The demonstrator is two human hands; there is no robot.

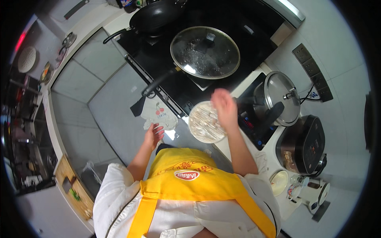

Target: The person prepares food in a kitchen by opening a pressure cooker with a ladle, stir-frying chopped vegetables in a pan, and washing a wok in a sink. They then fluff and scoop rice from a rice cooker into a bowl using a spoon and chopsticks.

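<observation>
My left hand is held low in front of the stove, its fingers spread and nothing in them. Just beyond those fingertips is a white cloth with a cherry print. My right hand, blurred by motion, hovers over the right edge of a round plate. Pale, glossy strips of food cover that plate; what exactly they are cannot be made out. Beyond the plate, a frying pan under a glass lid stands on the black cooktop, its handle pointing towards my left side.
A black wok stands at the far left of the cooktop. On the right, a lidded steel pot sits on an induction plate, near a rice cooker and a bowl. Leftward is a wooden cutting board with a knife.
</observation>
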